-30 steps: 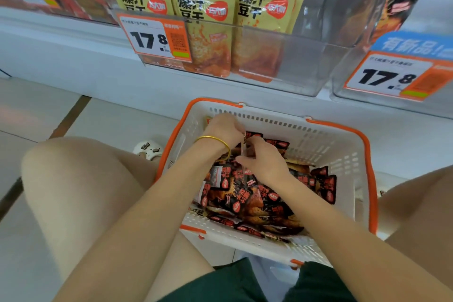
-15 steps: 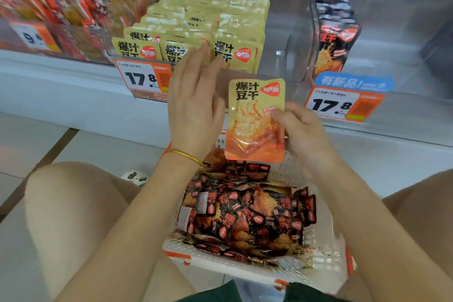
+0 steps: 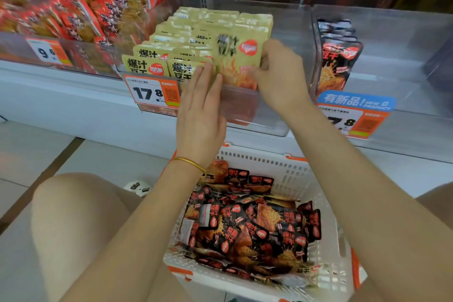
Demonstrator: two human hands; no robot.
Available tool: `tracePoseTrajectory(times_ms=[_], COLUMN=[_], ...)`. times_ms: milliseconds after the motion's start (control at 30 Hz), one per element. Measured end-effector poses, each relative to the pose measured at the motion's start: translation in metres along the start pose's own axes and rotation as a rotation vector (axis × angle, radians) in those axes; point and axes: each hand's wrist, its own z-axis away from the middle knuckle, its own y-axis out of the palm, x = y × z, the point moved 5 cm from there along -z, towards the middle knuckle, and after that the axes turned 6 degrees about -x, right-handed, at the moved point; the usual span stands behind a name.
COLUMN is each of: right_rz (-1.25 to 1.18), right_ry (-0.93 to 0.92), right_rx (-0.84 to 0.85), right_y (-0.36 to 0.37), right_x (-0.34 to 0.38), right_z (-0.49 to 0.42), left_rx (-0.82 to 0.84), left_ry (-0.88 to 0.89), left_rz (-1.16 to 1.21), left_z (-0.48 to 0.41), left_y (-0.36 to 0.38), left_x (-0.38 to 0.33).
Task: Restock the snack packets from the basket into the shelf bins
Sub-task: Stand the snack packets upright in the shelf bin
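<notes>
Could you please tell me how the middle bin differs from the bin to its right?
The middle bin is nearly full of yellow packets; the right bin holds a few black packets against its left wall. The right hand grips a yellow packet at the middle bin; no hand touches the right bin. Both are clear, tagged 17.8.

The yellow packet [image 3: 235, 61] is motion-blurred and its print illegible. Fingertips of the right hand [image 3: 279, 78] are concealed behind it; the grip appears to be a pinch. The right forearm [image 3: 343, 167] covers part of a price tag [image 3: 367, 122]. The basket [image 3: 282, 171] is cut off at the bottom edge.
</notes>
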Motion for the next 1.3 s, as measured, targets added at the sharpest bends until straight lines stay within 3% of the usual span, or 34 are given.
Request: tracePoseTrajectory(times_ms=[100, 267, 567, 700, 833, 933, 1000, 1167, 1300], right_rz=[0.246, 0.252, 0.150, -0.064, -0.077, 0.019, 0.063, 0.112, 0.139], right_ry=[0.036, 0.070, -0.088, -0.231, -0.204, -0.059, 0.030, 0.148, 0.175], right_rx=[0.088, 0.149, -0.123, -0.257, 0.002, 0.353, 0.502, 0.637, 0.714], right_y=[0.010, 0.005, -0.028, -0.027, 0.018, 0.066, 0.089, 0.121, 0.136], right_x=[-0.004, -0.003, 0.014, 0.018, -0.013, -0.057, -0.086, -0.129, -0.143], right_z=[0.004, 0.001, 0.033, 0.070, 0.111, 0.127, 0.134, 0.137, 0.139], left_rx=[0.013, 0.010, -0.096, -0.049, 0.201, 0.521, 0.759, 1.065, 1.118], left_ry=[0.008, 0.007, 0.016, -0.048, -0.132, -0.118, -0.085, 0.112, 0.247], left_rz=[-0.010, -0.006, 0.068, 0.039, -0.028, -0.159, -0.280, -0.400, -0.426], left_z=[0.003, 0.002, 0.027, 0.055, 0.087, 0.116, 0.135, 0.152, 0.165], left_y=[0.001, 0.000, -0.018, -0.005, 0.039, 0.079, 0.103, 0.160, 0.188], left_x=[0.002, 0.002, 0.002, 0.019, 0.050, 0.071, 0.084, 0.104, 0.105])
